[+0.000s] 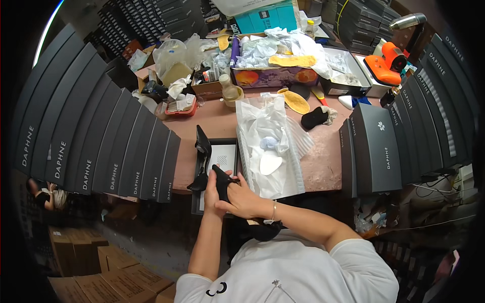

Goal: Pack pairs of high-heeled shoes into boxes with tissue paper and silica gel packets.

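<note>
Both my hands are closed around a black shoe (223, 183) above the near end of a dark shoebox part (196, 198). My left hand (210, 196) cups its left side, and my right hand (244, 200) wraps over it from the right. Fingers cover much of this shoe. A second black shoe, a heeled one (203, 146), lies along the left edge of the dark box part, which has a white card (223, 155) inside. Just right of my hands sits an open box lined with white tissue paper (252, 113). On the tissue rest a crumpled paper wad (269, 143) and a white oval piece (271, 163).
Dark shoeboxes stand in rows at the left (103, 136) and right (376, 151). Behind lie a fruit-patterned carton (275, 78) full of crumpled paper, a glass jar (230, 91), yellow insole-shaped pieces (296, 102), a black pad (314, 118) and an orange device (384, 68). Brown cartons (118, 285) stand at lower left.
</note>
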Available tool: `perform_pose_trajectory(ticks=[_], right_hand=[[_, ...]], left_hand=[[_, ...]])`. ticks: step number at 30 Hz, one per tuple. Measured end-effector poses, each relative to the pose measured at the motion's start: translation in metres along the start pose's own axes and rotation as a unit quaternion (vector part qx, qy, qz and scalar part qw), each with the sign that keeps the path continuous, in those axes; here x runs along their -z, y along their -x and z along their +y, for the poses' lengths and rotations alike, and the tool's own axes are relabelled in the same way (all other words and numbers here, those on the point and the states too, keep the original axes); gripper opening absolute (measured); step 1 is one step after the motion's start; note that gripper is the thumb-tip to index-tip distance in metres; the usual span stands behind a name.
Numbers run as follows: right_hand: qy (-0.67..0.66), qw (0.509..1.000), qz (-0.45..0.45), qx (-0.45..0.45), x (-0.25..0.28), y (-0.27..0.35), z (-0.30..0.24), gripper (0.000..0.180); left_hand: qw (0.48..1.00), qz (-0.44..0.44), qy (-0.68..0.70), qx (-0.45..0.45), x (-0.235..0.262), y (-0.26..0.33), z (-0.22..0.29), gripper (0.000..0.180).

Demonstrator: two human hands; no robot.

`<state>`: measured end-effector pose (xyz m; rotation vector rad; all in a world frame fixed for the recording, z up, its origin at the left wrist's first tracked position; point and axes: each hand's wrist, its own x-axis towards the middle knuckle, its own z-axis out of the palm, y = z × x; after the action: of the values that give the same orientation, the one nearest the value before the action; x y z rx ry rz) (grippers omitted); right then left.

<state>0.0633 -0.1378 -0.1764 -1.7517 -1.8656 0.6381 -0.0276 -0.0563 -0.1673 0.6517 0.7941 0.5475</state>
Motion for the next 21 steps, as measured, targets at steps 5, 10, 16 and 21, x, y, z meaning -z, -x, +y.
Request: perform_pose_trajectory(ticks=[5,10,16,21], right_hand=[[-0.234,0.969,0.074,0.016,-0.029,-0.024,0.017,0.070],[-0.202,0.978,0.043,0.001,-0.011,-0.023,0.004,0.056],[-0.183,0.948,0.175,0.192,-0.007,0.019,-0.003,0.060],[-0.159,0.987,0.034,0.007,-0.010,-0.003,0.013,0.065]], left_hand=[[0.996,0.055,0.039,-0.055,0.012,-0.022,-0.009,0.033],[0.993,0.069,0.005,-0.097,0.003,-0.002,0.001,0.036],[0.996,-0.015,-0.037,-0.077,0.005,-0.004,0.007,0.044],[0.995,0.052,0.051,-0.062,0.012,-0.007,-0.027,0.032]])
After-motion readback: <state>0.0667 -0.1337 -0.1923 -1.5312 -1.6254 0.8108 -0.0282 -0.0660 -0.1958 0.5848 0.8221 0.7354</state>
